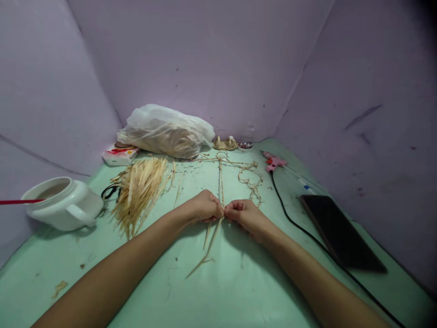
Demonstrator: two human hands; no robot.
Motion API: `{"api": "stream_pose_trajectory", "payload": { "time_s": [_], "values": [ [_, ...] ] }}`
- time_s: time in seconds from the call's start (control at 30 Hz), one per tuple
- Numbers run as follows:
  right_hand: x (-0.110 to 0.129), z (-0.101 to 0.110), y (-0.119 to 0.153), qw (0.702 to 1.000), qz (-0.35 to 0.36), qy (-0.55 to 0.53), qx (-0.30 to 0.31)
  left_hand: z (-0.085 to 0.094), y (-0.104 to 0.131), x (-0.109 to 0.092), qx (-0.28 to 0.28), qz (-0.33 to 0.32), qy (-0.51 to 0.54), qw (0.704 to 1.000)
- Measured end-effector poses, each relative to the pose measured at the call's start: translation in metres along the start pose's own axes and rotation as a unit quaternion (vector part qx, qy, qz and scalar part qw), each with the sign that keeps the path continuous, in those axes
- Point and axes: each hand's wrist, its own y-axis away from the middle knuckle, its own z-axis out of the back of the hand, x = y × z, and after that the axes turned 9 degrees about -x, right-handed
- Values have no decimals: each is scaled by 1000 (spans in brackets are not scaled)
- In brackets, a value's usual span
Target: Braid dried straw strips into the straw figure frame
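Note:
A thin braided straw cord (222,182) runs from a tangle of cord at the back straight down to my hands. My left hand (208,206) pinches its near end, fingers curled. Close against it, my right hand (243,215) pinches the same end between thumb and fingers. Loose straw strands (210,243) hang from beneath my fingers onto the green surface. More twisted cord (251,182) lies in loops right of the straight length. A bundle of pale dry straw strips (141,191) rests to the left of my hands.
On the left stands a white pot (68,209) beside a small box (120,156). A plastic bag (170,132) lies against the back wall, near a woven straw piece (225,143). To the right are a pink glue gun (275,161), its black cable and a dark tablet (341,232).

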Motion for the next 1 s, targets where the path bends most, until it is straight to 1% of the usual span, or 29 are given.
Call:
{"api": "stream_pose_trajectory", "payload": {
  "time_s": [0.1, 0.17, 0.23, 0.3, 0.33, 0.37, 0.4, 0.47, 0.53, 0.6, 0.63, 0.67, 0.7, 0.73, 0.77, 0.8, 0.87, 0.93, 0.97, 1.0],
  "values": [
    [-4, 2, -3, 1000, 15, 18, -3, 1, 0, 0, -4, -8, -44, 999],
    [-6, 2, -3, 1000, 20, 14, -2, 5, 1, 0, 11, -15, -51, 999],
    [-7, 2, -3, 1000, 23, 3, -5, 12, 2, 0, 34, -12, -57, 998],
    [-7, 1, -3, 1000, 24, -4, -10, 24, 3, 0, 55, -1, -73, 996],
    [-7, 1, -3, 1000, 24, -6, -13, 31, 4, -1, 56, 5, -82, 995],
    [-7, 0, -2, 1000, 24, -7, -15, 40, 5, -2, 49, 9, -91, 995],
    [-7, 0, -2, 1000, 22, -7, -16, 50, 5, -3, 29, 12, -97, 995],
    [-7, 0, -1, 1000, 19, -5, -18, 73, 6, -4, -46, 4, -102, 994],
    [-8, 0, -1, 1000, 16, -3, -19, 98, 7, -2, -156, -15, -108, 982],
    [-8, 0, -1, 1000, 9, -6, -18, 124, 8, 4, -287, -32, -124, 949],
    [-8, 0, -1, 1000, 5, -8, -17, 137, 8, 8, -352, -38, -133, 926],
    [-7, 0, -1, 1000, 1, -10, -15, 148, 9, 13, -404, -44, -143, 902],
    [-7, -1, -1, 1000, -2, -10, -15, 158, 9, 17, -442, -48, -151, 883],
    [-6, -1, -1, 1000, -5, -12, -14, 165, 9, 21, -467, -43, -158, 869],
    [-5, -1, -1, 1000, -6, -13, -13, 169, 9, 24, -479, -39, -161, 862],
    [-4, -2, 0, 1000, -8, -15, -13, 170, 8, 26, -480, -35, -160, 862],
    [-3, -2, 1, 1000, -11, -17, -13, 162, 5, 27, -451, -39, -154, 878],
    [-2, -2, 2, 1000, -13, -16, -14, 142, -1, 26, -397, -55, -160, 902],
    [-2, -2, 2, 1000, -14, -14, -16, 130, -5, 25, -370, -61, -182, 909],
    [-2, -2, 3, 1000, -13, -12, -17, 119, -9, 26, -361, -62, -212, 906]
  ]
}}
